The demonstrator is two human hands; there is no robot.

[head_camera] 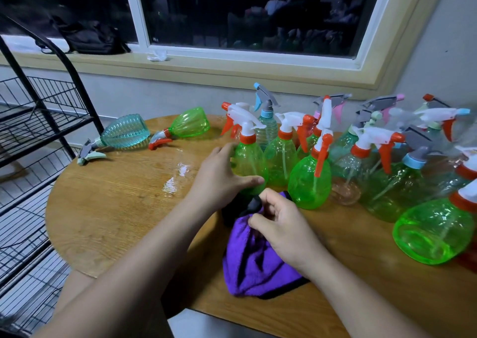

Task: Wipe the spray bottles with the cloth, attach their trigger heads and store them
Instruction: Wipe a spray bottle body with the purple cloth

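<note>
**Bottle being held by the left hand, cloth being bunched just below it**

At far left a wire rack (pixel 38 131) is standing beside the round wooden table (pixel 103 221); it is judged the likely store. Two bottles with heads fitted, one teal (pixel 124 133) and one pale green (pixel 187 124), are lying on their sides near the table's far edge, heads pointing left. A wet patch (pixel 175 180) is glinting on the wood.

The left hand (pixel 219 180) is being curled round the upright bottle (pixel 250 163), with fingers at its left shoulder and thumb laid across its lower front. Its long axis is running vertically and its nozzle is pointing left. It is standing at the near-left corner of a crowd (pixel 361 157) of upright bottles.

Just below it, the purple cloth (pixel 253 260) is being pinched at its bunched top by the right hand (pixel 284 224), while the rest is lying on the table. For wiping, only a short lift of the cloth up and leftward is judged to be needed.

Behind, a dark window (pixel 258 15) is filling the wall.
</note>
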